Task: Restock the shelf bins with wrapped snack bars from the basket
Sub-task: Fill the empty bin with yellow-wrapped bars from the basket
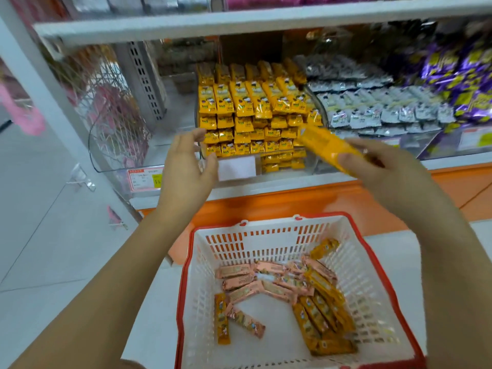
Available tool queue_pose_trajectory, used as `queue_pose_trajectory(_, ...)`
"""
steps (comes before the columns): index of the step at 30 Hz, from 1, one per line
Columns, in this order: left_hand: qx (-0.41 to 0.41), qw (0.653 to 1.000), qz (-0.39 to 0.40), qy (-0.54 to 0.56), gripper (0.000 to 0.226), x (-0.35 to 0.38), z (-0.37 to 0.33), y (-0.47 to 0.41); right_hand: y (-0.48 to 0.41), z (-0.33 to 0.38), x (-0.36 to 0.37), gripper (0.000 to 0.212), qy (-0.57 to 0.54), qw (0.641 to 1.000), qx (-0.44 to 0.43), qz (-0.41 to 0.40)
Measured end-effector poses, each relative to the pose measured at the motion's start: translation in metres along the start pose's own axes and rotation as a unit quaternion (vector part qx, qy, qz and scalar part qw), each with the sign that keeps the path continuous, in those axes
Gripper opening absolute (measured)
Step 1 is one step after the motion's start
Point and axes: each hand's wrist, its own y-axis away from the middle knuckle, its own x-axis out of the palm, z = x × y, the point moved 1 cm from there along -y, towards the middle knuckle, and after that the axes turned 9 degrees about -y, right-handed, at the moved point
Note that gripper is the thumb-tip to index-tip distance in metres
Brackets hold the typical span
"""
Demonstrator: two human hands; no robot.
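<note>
A: Where is the snack bar?
B: The right hand (372, 169) holds a yellow bar (326, 146) in its curled fingers (348, 159), up in front of the yellow bin (255, 107) on the shelf (266, 21).
A: And the other hand?
B: The left hand (186, 166) has its fingers wide and holds nothing. It is just by the front of that bin.
A: What is in the basket (239, 243)?
B: Pink bars (239, 271) and loose yellow bars (319, 312) lie at the bottom.
</note>
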Motion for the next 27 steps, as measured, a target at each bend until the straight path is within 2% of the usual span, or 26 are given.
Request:
queue_pose_trajectory(4,-0.026,1.000,-0.007,-0.004,0.055,-0.003,-0.005,-0.016,-0.047,0.033,0.003,0.039,0.019,0.993,-0.038,-0.107)
queue_pose_trajectory(7,-0.038,0.999,0.012,0.000,0.063,-0.002,-0.011,-0.027,-0.095,0.051,0.017,0.035,0.077,0.989,-0.056,-0.115)
queue_pose_trajectory(11,-0.053,0.997,0.043,0.035,0.068,0.006,-0.014,-0.035,-0.143,0.053,0.040,0.050,0.140,0.983,-0.025,-0.113)
queue_pose_trajectory(14,-0.066,0.992,0.078,0.074,0.076,0.013,-0.014,-0.039,-0.157,0.045,0.053,0.050,0.106,0.986,-0.026,-0.126)
queue_pose_trajectory(17,-0.067,0.992,0.083,0.069,0.077,0.014,-0.017,-0.040,-0.161,0.036,0.061,0.048,0.089,0.985,-0.028,-0.144)
queue_pose_trajectory(22,-0.056,0.993,0.075,0.075,0.072,0.012,-0.019,-0.040,-0.157,0.033,0.066,0.047,0.141,0.973,-0.043,-0.179)
queue_pose_trajectory(27,-0.061,0.991,0.085,0.087,0.070,0.011,-0.019,-0.041,-0.161,0.042,0.062,0.042,0.007,0.989,-0.014,-0.150)
